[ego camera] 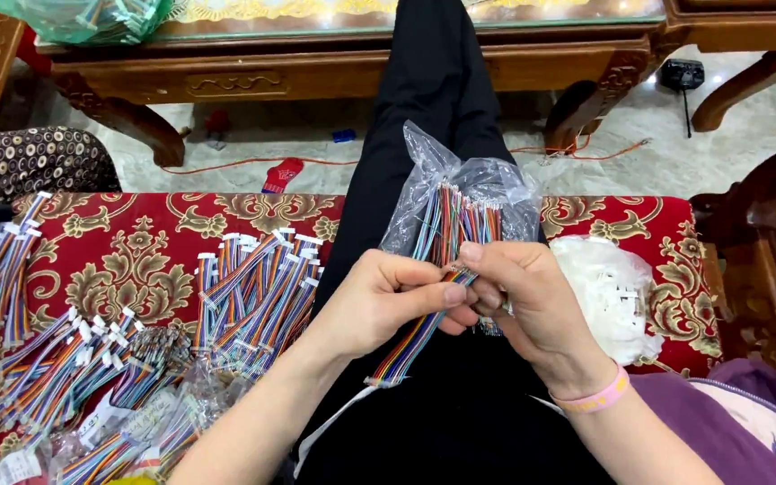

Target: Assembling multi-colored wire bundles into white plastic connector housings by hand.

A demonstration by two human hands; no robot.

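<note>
My left hand pinches a short rainbow ribbon cable that hangs down toward my lap. My right hand grips the same cable at its upper end, fingertips meeting the left thumb. Just behind both hands a clear plastic bag stands on my black-trousered leg, holding a bundle of multicoloured wires upright. A pink wristband sits on my right wrist.
Several bundles of ribbon cables with white connectors lie on the red and gold cushion to the left. A white bag of small parts rests at the right. A carved wooden table stands ahead, a wooden chair arm right.
</note>
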